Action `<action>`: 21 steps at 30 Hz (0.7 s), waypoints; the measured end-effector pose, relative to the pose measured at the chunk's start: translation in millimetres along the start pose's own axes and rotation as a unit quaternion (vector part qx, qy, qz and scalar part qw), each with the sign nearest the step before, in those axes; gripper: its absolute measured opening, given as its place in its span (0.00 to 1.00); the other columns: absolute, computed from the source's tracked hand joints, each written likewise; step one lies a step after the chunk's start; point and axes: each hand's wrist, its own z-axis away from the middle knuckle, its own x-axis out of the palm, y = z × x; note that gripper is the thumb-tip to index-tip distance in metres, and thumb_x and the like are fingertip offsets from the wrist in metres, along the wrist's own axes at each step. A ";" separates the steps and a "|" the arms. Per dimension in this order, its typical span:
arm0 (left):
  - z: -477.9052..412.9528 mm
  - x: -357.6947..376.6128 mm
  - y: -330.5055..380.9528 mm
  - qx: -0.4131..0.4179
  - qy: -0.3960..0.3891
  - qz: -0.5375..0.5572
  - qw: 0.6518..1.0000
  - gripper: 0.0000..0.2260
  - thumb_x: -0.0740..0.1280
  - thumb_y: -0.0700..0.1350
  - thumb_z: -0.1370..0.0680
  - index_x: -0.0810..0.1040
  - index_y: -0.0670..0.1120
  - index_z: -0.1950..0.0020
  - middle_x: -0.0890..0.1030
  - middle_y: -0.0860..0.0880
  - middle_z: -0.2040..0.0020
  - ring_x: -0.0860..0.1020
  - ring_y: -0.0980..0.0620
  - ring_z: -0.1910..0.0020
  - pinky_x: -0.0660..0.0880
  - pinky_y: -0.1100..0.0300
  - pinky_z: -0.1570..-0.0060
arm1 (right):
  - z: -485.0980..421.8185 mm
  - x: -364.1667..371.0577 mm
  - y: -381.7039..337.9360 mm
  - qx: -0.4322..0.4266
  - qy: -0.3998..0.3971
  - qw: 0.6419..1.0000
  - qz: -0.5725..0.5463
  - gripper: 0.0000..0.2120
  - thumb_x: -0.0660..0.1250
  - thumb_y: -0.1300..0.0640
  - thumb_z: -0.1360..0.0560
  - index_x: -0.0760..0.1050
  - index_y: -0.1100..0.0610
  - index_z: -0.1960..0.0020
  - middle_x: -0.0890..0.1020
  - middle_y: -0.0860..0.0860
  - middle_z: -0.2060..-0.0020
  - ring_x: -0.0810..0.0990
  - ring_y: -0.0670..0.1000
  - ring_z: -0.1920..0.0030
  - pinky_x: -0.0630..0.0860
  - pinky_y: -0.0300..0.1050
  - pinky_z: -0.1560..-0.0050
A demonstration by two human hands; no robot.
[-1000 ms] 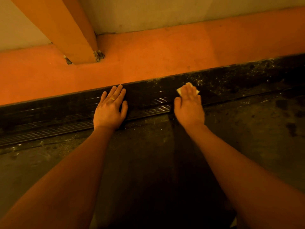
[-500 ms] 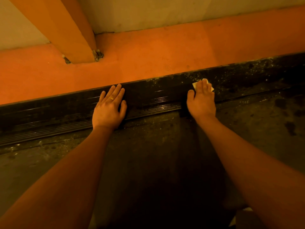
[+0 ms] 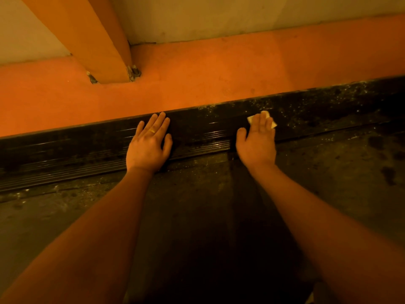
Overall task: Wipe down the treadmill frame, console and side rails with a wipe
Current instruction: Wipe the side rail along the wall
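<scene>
The small pale, crumpled wipe (image 3: 265, 114) lies on the black ribbed side rail (image 3: 87, 148) of the treadmill, towards the rail's far edge and right of the middle of the view. Most of it is covered: only a rounded bit past the fingertips and a corner on each side show.

The right hand (image 3: 257, 141) presses it flat with straight, close-set fingers and the thumb spread out to the left. The left hand (image 3: 149, 145) rests palm-down on the same rail, well to the left, fingers straight and holding nothing; a ring (image 3: 152, 131) sits on one finger.

Right of the wipe the rail is speckled with pale dust (image 3: 328, 99); between the hands its ribs glint. Near the person lies the dark, stained belt (image 3: 197, 216). Beyond the rail runs the orange frame (image 3: 197, 84), with an orange slanted post (image 3: 87, 36) at far left.
</scene>
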 end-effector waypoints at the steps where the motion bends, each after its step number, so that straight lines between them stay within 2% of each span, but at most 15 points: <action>1: -0.2 -0.1 -0.1 -0.001 -0.002 0.000 1.000 0.24 0.54 0.53 0.16 0.67 0.47 0.22 0.64 0.49 0.21 0.58 0.50 0.20 0.53 0.48 0.21 | 12.7 5.6 -13.5 -0.029 -0.005 1.000 0.003 0.31 0.45 0.45 0.16 0.45 0.62 0.19 0.48 0.60 0.20 0.43 0.58 0.20 0.44 0.54 0.20; 5: -1.5 -0.3 0.6 -0.001 0.000 -0.006 1.000 0.24 0.54 0.52 0.17 0.67 0.46 0.22 0.65 0.48 0.21 0.59 0.50 0.21 0.54 0.48 0.22 | 49.7 30.0 -72.2 -0.177 -0.052 0.983 0.010 0.31 0.48 0.45 0.16 0.46 0.59 0.19 0.46 0.56 0.19 0.41 0.54 0.20 0.41 0.52 0.20; 10: -1.2 1.0 -0.5 0.004 0.002 -0.010 1.000 0.24 0.54 0.52 0.17 0.68 0.46 0.22 0.65 0.48 0.22 0.60 0.50 0.21 0.54 0.48 0.22 | 30.6 30.2 -86.3 -0.235 -0.086 0.967 0.042 0.29 0.46 0.46 0.15 0.44 0.57 0.19 0.43 0.53 0.19 0.39 0.52 0.20 0.38 0.50 0.22; 12: -1.1 0.4 -0.3 0.001 0.002 -0.006 1.000 0.24 0.54 0.52 0.17 0.68 0.46 0.22 0.65 0.48 0.21 0.60 0.50 0.21 0.54 0.48 0.22 | 23.1 25.0 -72.7 -0.227 -0.072 0.971 0.015 0.28 0.47 0.47 0.15 0.46 0.56 0.18 0.46 0.52 0.19 0.41 0.51 0.20 0.41 0.52 0.20; 17: 0.0 -0.3 -0.3 0.005 0.002 -0.004 1.000 0.24 0.54 0.52 0.16 0.67 0.46 0.22 0.64 0.48 0.21 0.59 0.50 0.21 0.53 0.48 0.21 | 0.9 10.2 -32.6 -0.110 -0.028 0.993 -0.014 0.28 0.46 0.49 0.15 0.49 0.58 0.19 0.49 0.55 0.19 0.44 0.54 0.19 0.43 0.52 0.21; 19: 0.2 0.1 -0.6 0.007 0.005 -0.006 1.000 0.24 0.53 0.52 0.16 0.67 0.46 0.22 0.65 0.48 0.21 0.59 0.50 0.21 0.54 0.48 0.21 | 2.8 11.0 -39.8 -0.103 -0.037 0.994 -0.027 0.29 0.47 0.48 0.16 0.48 0.59 0.19 0.47 0.56 0.19 0.42 0.55 0.20 0.41 0.52 0.21; 21: 0.0 0.3 -0.2 0.007 0.007 -0.007 1.000 0.24 0.53 0.52 0.17 0.68 0.46 0.22 0.65 0.48 0.22 0.60 0.50 0.21 0.54 0.48 0.22 | 10.5 14.8 -52.6 -0.136 -0.057 0.989 -0.026 0.30 0.47 0.47 0.16 0.47 0.58 0.19 0.45 0.55 0.19 0.40 0.55 0.20 0.38 0.50 0.22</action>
